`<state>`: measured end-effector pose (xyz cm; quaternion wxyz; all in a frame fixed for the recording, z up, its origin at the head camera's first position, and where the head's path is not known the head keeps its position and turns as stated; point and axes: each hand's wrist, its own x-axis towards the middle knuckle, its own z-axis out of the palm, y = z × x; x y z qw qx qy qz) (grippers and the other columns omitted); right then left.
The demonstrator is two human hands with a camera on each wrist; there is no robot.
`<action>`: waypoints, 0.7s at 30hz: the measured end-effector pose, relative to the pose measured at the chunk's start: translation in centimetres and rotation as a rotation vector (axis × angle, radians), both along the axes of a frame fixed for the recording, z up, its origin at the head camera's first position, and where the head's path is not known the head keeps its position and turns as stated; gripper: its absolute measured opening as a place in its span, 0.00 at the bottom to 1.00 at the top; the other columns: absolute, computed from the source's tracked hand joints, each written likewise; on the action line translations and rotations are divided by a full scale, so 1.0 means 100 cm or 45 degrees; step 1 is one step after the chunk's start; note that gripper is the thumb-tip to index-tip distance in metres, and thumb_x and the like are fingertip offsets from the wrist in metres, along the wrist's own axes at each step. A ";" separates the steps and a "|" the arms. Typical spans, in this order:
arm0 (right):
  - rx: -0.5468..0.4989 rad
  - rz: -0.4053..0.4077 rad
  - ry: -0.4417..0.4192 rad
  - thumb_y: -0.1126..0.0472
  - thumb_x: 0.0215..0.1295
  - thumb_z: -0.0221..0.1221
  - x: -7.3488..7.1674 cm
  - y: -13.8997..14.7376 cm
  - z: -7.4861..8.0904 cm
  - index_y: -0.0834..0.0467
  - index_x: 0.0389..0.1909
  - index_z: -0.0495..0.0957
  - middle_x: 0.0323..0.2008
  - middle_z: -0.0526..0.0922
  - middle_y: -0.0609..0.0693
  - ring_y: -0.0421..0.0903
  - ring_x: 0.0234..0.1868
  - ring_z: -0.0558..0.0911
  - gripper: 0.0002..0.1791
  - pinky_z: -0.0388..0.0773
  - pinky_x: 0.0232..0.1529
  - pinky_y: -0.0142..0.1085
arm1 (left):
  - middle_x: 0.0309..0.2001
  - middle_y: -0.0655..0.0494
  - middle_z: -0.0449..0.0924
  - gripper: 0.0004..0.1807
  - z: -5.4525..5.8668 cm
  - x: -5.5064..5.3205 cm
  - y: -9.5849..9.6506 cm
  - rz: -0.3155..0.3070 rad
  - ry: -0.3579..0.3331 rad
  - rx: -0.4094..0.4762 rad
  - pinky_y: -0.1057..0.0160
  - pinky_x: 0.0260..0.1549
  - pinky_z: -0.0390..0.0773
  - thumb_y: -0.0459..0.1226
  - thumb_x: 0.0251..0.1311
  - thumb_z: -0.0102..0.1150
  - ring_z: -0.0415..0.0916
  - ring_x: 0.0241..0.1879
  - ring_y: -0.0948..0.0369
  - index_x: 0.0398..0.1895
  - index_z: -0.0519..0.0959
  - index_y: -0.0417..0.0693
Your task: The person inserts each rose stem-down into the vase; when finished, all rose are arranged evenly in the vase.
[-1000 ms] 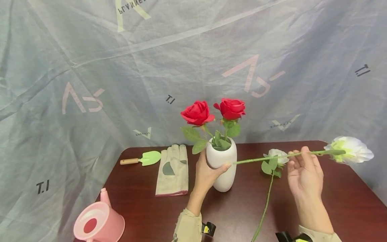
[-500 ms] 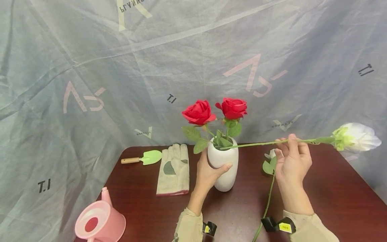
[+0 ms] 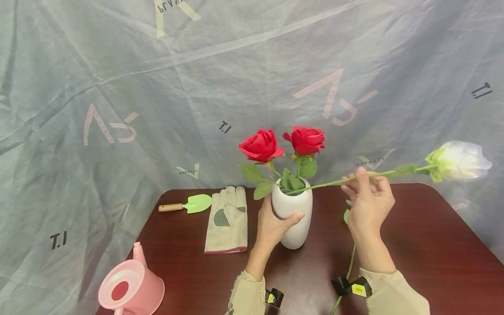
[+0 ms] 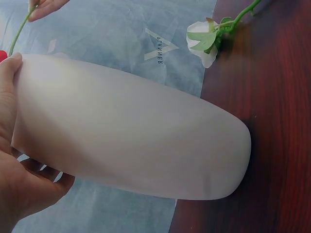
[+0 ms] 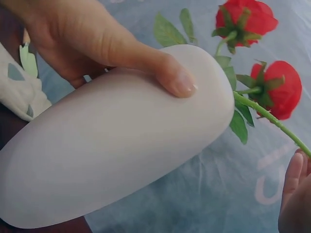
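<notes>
My left hand [image 3: 273, 225] grips the white vase [image 3: 294, 218] from its left side, thumb across the front. Two red roses, a left one [image 3: 261, 145] and a right one [image 3: 305, 141], stand in the vase with green leaves at its mouth. My right hand [image 3: 369, 203] pinches the green stem of a white flower [image 3: 458, 161]. That stem slants down to the left, its end at the vase's opening, while the bloom points right. In the right wrist view the stem [image 5: 272, 119] meets the vase rim beside the roses.
A second white flower [image 4: 203, 42] lies on the table [image 3: 433, 245], partly hidden behind my right hand in the head view. To the left are a beige glove [image 3: 226, 223], a green trowel [image 3: 197, 204] and a pink watering can [image 3: 131, 286]. A grey cloth hangs behind.
My right hand has moved left and up with the white flower, bringing its stem end from in front of the vase to the opening. The left hand keeps its hold on the vase.
</notes>
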<state>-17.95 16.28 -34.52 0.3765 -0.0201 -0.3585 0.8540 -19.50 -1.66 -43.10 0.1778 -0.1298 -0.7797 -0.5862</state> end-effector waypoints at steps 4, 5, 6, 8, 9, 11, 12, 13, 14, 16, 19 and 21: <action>0.124 -0.036 0.003 0.68 0.55 0.64 -0.003 -0.006 0.001 0.71 0.29 0.73 0.22 0.80 0.59 0.47 0.20 0.80 0.10 0.78 0.22 0.34 | 0.49 0.63 0.74 0.48 0.001 0.000 0.001 0.000 0.000 0.007 0.57 0.43 0.74 0.53 0.35 0.74 0.74 0.44 0.63 0.64 0.64 0.56; 0.153 -0.044 0.009 0.69 0.55 0.64 -0.004 -0.008 0.001 0.70 0.28 0.73 0.22 0.80 0.59 0.46 0.20 0.80 0.09 0.78 0.23 0.33 | 0.49 0.63 0.74 0.48 0.001 0.000 0.001 -0.001 0.001 0.010 0.57 0.43 0.74 0.52 0.35 0.74 0.74 0.45 0.63 0.64 0.64 0.56; 0.178 -0.053 0.013 0.69 0.55 0.64 -0.004 -0.009 0.001 0.70 0.28 0.74 0.22 0.80 0.58 0.46 0.19 0.80 0.09 0.78 0.23 0.33 | 0.49 0.63 0.74 0.48 0.001 0.000 0.001 0.000 0.003 0.011 0.57 0.43 0.74 0.52 0.35 0.74 0.74 0.45 0.63 0.64 0.64 0.56; 0.227 -0.074 0.028 0.70 0.55 0.64 -0.005 -0.010 0.001 0.70 0.27 0.74 0.22 0.81 0.58 0.45 0.19 0.79 0.08 0.78 0.24 0.33 | 0.49 0.63 0.75 0.48 0.000 0.000 0.001 0.002 0.004 0.010 0.57 0.43 0.74 0.52 0.35 0.74 0.74 0.44 0.63 0.64 0.64 0.56; 0.257 -0.088 0.025 0.69 0.55 0.64 -0.005 -0.011 0.001 0.69 0.27 0.75 0.22 0.81 0.57 0.45 0.19 0.79 0.08 0.78 0.24 0.32 | 0.49 0.63 0.75 0.48 0.000 0.000 0.001 0.004 0.006 0.006 0.57 0.43 0.74 0.52 0.34 0.74 0.74 0.44 0.63 0.64 0.64 0.56; 0.309 -0.106 0.012 0.69 0.54 0.65 -0.006 -0.012 0.001 0.68 0.27 0.75 0.21 0.81 0.55 0.44 0.20 0.78 0.08 0.78 0.25 0.32 | 0.48 0.63 0.75 0.48 0.000 0.000 0.002 0.005 0.004 0.005 0.57 0.42 0.74 0.52 0.34 0.74 0.74 0.44 0.63 0.63 0.64 0.56; 0.325 -0.111 0.001 0.68 0.54 0.65 -0.006 -0.013 0.001 0.68 0.27 0.75 0.21 0.81 0.54 0.44 0.20 0.78 0.08 0.78 0.25 0.32 | 0.48 0.63 0.75 0.47 0.000 0.000 0.002 0.007 0.005 0.004 0.58 0.42 0.74 0.52 0.34 0.74 0.74 0.44 0.63 0.63 0.65 0.55; 0.351 -0.117 -0.014 0.68 0.54 0.65 -0.006 -0.013 0.001 0.68 0.27 0.75 0.21 0.80 0.53 0.44 0.20 0.78 0.09 0.77 0.26 0.31 | 0.48 0.63 0.75 0.47 0.000 0.000 0.002 0.007 0.006 0.007 0.58 0.42 0.74 0.52 0.34 0.74 0.74 0.44 0.63 0.63 0.65 0.55; 0.379 -0.125 -0.038 0.67 0.54 0.66 -0.006 -0.014 0.001 0.67 0.26 0.75 0.21 0.80 0.52 0.44 0.20 0.78 0.09 0.77 0.26 0.31 | 0.47 0.62 0.75 0.47 0.000 0.001 0.002 0.007 0.009 0.010 0.57 0.42 0.74 0.52 0.34 0.74 0.74 0.43 0.63 0.63 0.65 0.54; 0.438 -0.123 -0.079 0.66 0.54 0.66 -0.006 -0.016 0.002 0.67 0.26 0.75 0.20 0.80 0.51 0.44 0.20 0.78 0.09 0.77 0.26 0.31 | 0.47 0.61 0.75 0.47 0.000 0.001 0.001 0.008 0.017 0.012 0.57 0.41 0.74 0.52 0.35 0.74 0.74 0.43 0.62 0.63 0.65 0.54; 0.594 -0.132 -0.139 0.65 0.57 0.64 -0.004 -0.019 0.005 0.66 0.26 0.75 0.19 0.79 0.48 0.42 0.20 0.77 0.09 0.76 0.26 0.29 | 0.47 0.61 0.76 0.46 0.000 0.001 0.001 0.011 0.029 0.015 0.57 0.40 0.74 0.52 0.35 0.73 0.74 0.43 0.62 0.63 0.65 0.53; 0.690 -0.139 -0.153 0.65 0.58 0.63 -0.002 -0.022 0.009 0.67 0.26 0.74 0.18 0.78 0.47 0.40 0.20 0.77 0.09 0.75 0.25 0.28 | 0.48 0.61 0.75 0.47 -0.001 0.001 0.002 0.009 0.027 0.012 0.57 0.41 0.74 0.52 0.35 0.73 0.74 0.43 0.62 0.63 0.65 0.54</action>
